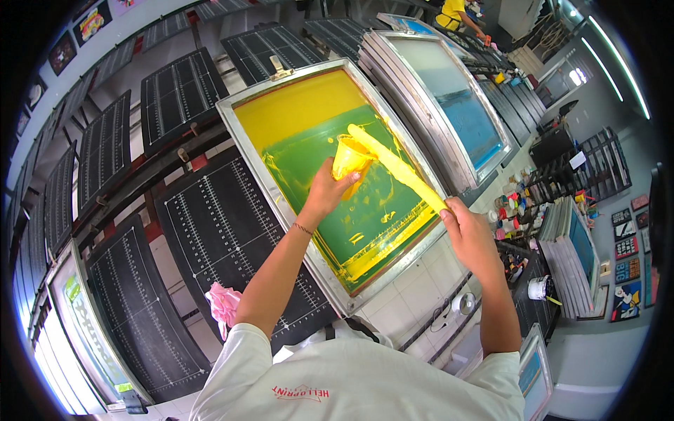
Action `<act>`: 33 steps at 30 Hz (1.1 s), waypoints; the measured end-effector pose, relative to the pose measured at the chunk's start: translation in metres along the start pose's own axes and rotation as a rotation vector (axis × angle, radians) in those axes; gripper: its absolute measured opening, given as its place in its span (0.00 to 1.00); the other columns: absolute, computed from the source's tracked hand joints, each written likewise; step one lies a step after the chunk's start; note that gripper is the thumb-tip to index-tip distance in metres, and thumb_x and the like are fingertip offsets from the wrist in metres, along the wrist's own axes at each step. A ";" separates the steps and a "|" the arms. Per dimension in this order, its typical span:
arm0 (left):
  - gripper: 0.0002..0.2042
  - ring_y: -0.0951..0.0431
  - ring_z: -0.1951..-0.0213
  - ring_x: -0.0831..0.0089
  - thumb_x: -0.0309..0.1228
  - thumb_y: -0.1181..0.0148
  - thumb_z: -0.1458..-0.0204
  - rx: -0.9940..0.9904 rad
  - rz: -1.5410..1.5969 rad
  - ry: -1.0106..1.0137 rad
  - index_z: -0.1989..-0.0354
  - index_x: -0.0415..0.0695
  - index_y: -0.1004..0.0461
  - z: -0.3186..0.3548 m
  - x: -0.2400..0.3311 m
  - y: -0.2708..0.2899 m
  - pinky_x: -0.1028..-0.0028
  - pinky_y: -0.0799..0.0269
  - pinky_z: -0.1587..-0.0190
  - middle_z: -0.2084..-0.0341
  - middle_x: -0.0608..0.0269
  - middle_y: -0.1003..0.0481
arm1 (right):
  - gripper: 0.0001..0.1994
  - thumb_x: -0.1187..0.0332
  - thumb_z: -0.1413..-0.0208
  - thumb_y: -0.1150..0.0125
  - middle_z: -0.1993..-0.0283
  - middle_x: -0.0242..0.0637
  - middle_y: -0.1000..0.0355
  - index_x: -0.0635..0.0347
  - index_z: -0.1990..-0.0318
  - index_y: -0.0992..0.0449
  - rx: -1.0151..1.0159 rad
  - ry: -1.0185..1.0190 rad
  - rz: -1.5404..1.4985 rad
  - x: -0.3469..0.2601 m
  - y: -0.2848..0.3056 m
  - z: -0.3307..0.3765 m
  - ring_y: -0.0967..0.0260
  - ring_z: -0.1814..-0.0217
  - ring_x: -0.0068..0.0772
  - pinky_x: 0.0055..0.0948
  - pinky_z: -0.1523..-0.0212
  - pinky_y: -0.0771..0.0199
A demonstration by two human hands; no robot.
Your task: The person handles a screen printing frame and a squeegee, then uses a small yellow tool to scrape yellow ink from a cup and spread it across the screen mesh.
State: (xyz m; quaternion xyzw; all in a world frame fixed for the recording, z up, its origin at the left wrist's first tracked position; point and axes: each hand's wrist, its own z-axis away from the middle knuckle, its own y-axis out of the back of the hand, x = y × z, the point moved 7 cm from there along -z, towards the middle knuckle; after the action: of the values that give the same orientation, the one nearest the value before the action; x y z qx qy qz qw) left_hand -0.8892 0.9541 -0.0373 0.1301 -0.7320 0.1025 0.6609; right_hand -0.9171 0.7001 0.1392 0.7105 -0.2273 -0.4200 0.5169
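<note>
My left hand (326, 188) is closed around a cup (345, 160) smeared with yellow ink, held tilted above a screen-printing frame (250, 149). In my right hand (470, 235) is one end of a long squeegee (401, 170) coated in yellow ink. Its far end reaches past the cup's rim and lies close against it; whether they touch I cannot tell. Under both, the frame's green mesh (302, 144) carries streaks of yellow ink, thickest along the near edge. A yellow band covers the mesh's far end.
Black printing boards (228, 231) with white markings run in rows to the left. A pink cloth (224, 306) lies beside my left forearm. Stacked screens (449, 98) stand at the far right, ink containers (516, 210) beyond my right hand. A person in yellow (453, 12) works far back.
</note>
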 end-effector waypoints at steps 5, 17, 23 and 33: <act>0.26 0.25 0.63 0.71 0.42 0.34 0.50 0.008 0.133 -0.036 0.54 0.32 0.34 0.000 0.000 0.006 0.71 0.27 0.60 0.65 0.53 0.24 | 0.12 0.66 0.42 0.45 0.73 0.43 0.32 0.55 0.51 0.30 0.109 0.082 0.295 -0.031 0.029 0.016 0.32 0.72 0.50 0.45 0.71 0.34; 0.27 0.25 0.60 0.72 0.43 0.35 0.49 -0.017 0.286 0.013 0.51 0.33 0.35 -0.009 -0.008 0.015 0.71 0.27 0.56 0.60 0.56 0.25 | 0.11 0.66 0.40 0.46 0.74 0.42 0.33 0.60 0.54 0.28 0.218 0.025 0.111 -0.002 0.046 0.032 0.31 0.71 0.45 0.38 0.71 0.34; 0.27 0.26 0.59 0.73 0.42 0.34 0.50 -0.068 0.182 -0.098 0.51 0.34 0.35 -0.001 0.005 0.000 0.71 0.28 0.56 0.60 0.57 0.26 | 0.14 0.59 0.36 0.51 0.78 0.24 0.41 0.60 0.57 0.27 -0.025 -0.370 -0.679 0.041 -0.009 0.017 0.44 0.77 0.16 0.21 0.79 0.46; 0.24 0.27 0.58 0.73 0.36 0.36 0.47 0.116 0.346 -0.042 0.48 0.35 0.37 -0.005 -0.012 0.050 0.72 0.28 0.53 0.59 0.58 0.27 | 0.14 0.57 0.36 0.50 0.81 0.18 0.46 0.59 0.59 0.27 -0.196 -0.632 -0.998 0.073 -0.044 0.028 0.54 0.81 0.07 0.13 0.84 0.58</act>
State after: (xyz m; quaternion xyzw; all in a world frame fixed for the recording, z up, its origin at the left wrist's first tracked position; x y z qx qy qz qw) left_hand -0.9002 1.0037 -0.0474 0.0422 -0.7500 0.2539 0.6093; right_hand -0.9055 0.6455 0.0684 0.5213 0.0309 -0.8219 0.2276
